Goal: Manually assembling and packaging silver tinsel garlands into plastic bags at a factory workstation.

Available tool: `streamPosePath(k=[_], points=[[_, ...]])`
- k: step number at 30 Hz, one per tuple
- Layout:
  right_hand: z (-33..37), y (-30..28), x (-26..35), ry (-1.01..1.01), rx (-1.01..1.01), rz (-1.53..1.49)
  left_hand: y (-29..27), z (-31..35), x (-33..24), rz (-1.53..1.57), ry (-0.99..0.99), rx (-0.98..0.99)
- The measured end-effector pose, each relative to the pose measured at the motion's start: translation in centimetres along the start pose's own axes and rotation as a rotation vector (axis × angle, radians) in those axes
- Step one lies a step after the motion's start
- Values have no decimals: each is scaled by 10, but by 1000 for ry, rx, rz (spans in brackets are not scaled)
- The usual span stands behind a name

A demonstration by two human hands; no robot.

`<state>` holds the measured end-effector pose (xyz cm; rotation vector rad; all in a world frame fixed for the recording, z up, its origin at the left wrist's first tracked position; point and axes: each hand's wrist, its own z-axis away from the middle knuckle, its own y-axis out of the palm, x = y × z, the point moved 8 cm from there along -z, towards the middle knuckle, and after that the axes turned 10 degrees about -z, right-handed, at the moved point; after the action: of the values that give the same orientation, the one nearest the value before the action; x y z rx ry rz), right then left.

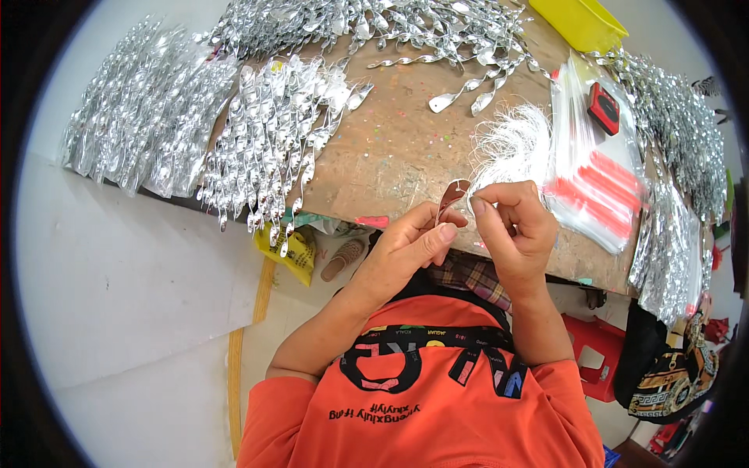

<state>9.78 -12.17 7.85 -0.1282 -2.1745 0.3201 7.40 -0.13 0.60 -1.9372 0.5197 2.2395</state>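
Observation:
My left hand (413, 243) is closed, thumb against fingers, on a shiny twisted foil strip (452, 193) whose rounded end sticks up and looks brownish. Close beside it, my right hand (516, 226) pinches thumb to forefinger on a thin white string (468, 204) near the strip's tip. Whether the string passes through the strip is too small to tell. Just beyond my hands, a loose bundle of white strings (511, 144) lies on the brown worktable (382, 168).
Silver twisted strips (261, 132) hang over the table's left edge, beside bagged ones (148, 109). More silver strips (374, 23) lie at the back. Right of the strings are clear plastic bags (597, 191), a red-and-black device (604, 109) and a yellow basin (581, 23).

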Motion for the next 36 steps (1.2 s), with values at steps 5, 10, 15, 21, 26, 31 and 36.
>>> streamPosePath(k=[5,10,15,21,26,31,36], points=[[0,2,4,7,4,66,1,1,-3,-15,8,25],[4,11,-6,126,78,-67,-2,0,1,-23,58,-35],[10,20,-21,424,56,-651,-3,0,6,-79,64,-57],[9,25,-29,524,155,-727,-3,0,14,-116,125,-58],[13,30,-31,502,260,-819,0,2,10,129,156,-105],[11,24,-29,467,236,-691,-7,0,-3,315,65,43],[12,27,-29,474,226,-692,-6,3,-9,243,115,-25]])
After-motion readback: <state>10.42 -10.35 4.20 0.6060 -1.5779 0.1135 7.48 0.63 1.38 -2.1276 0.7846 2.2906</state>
